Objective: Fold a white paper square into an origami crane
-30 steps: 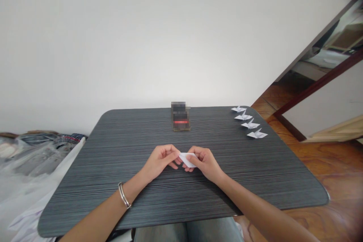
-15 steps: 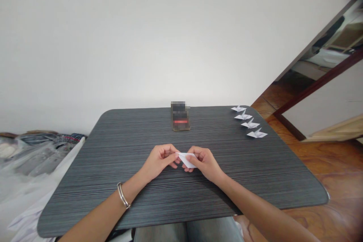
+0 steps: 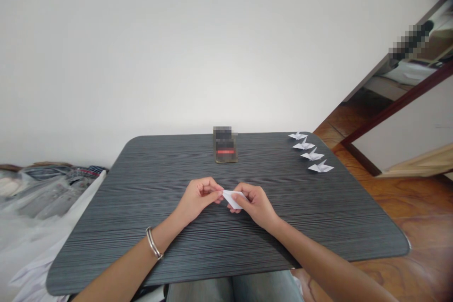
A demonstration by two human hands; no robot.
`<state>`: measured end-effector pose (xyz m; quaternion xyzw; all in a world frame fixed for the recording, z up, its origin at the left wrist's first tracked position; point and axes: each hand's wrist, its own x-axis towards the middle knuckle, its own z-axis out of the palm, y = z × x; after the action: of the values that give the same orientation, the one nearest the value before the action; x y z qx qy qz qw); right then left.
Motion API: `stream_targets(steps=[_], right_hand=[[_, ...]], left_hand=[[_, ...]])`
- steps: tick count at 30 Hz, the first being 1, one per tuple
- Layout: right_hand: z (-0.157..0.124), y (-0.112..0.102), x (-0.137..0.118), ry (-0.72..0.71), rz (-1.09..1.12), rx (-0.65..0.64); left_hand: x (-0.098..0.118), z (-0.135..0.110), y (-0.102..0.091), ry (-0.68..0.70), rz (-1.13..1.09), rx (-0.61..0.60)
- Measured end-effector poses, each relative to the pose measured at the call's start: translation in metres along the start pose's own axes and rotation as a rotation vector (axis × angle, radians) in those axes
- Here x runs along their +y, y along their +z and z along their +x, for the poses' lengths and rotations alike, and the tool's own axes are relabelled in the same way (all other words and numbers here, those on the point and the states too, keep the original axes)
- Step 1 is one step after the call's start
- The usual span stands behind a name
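Between my hands, above the middle of the table, is a small folded white paper (image 3: 231, 199), wide at the right and narrowing to a point at the left. My right hand (image 3: 253, 202) grips its wide part, thumb on top and fingers beneath. My left hand (image 3: 203, 197), with a silver bangle on the wrist, pinches the pointed left tip between thumb and forefinger. Several white origami cranes (image 3: 312, 155) stand in a slanting row at the table's far right.
The dark, wood-grained table (image 3: 170, 165) has rounded corners and meets a white wall (image 3: 198, 47). A phone-like object (image 3: 225, 146), partly pixelated, lies near its back edge. Plastic-wrapped bundles (image 3: 53, 188) are at the left, a wooden floor (image 3: 417, 212) at the right.
The fingers of my left hand have closed up more around the paper's tip, and that hand has shifted slightly left and up. My right hand and the paper are almost unmoved.
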<state>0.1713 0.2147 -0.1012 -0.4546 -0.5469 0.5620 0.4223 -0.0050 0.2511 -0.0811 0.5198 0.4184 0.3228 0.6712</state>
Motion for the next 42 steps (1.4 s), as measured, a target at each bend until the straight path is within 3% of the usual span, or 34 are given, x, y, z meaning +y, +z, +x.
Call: stream_targets(steps=[18, 26, 42], right_hand=[[0.0, 0.0, 0.001, -0.008, -0.008, 0.002], [0.001, 0.001, 0.0, 0.005, -0.003, 0.007], [0.0, 0.001, 0.001, 0.054, 0.056, -0.026]], left_hand=[[0.0, 0.0, 0.001, -0.111, -0.109, 0.019], [-0.006, 0.003, 0.001, -0.037, -0.044, -0.09], [-0.004, 0.002, 0.001, -0.043, 0.079, -0.033]])
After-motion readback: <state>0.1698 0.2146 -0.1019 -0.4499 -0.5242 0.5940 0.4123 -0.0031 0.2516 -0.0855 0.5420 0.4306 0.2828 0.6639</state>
